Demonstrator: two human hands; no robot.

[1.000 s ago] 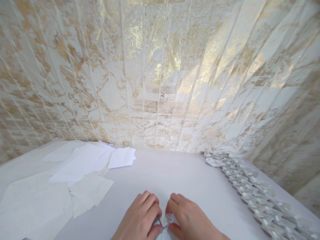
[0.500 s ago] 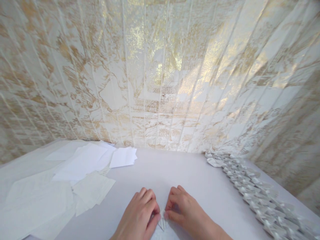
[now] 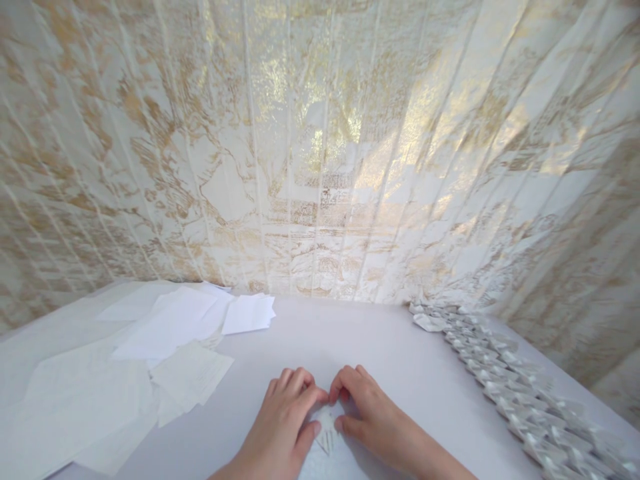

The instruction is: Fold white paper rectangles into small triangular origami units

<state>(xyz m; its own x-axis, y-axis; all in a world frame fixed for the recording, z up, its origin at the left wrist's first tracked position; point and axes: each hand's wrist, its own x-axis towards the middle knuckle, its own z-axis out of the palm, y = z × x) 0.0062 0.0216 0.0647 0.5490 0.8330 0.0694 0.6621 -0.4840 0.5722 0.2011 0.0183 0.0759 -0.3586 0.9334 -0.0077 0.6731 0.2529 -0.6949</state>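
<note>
Between my hands, low in the middle of the head view, a small folded piece of paper [image 3: 326, 435] with printed lines lies on the table, its pointed end toward me. My left hand [image 3: 287, 420] grips its left side, index finger at the far end and thumb at the near left. From the right, my right hand [image 3: 367, 413] holds it the same way, fingers curled and thumb on the near right edge. The two index fingertips nearly meet at the paper's top. My fingers partly cover its far edge.
Loose white sheets [image 3: 165, 323] and greyish printed sheets [image 3: 85, 393] overlap on the left of the pale table [image 3: 310, 340]. Along the right edge runs a long row of interlocked folded paper pieces [image 3: 505, 380]. A patterned gold-and-white curtain [image 3: 300, 167] hangs behind the table.
My index fingers have moved away from me to the paper's far end, opening gaps between fingers and thumbs. More of the folded paper shows now.
</note>
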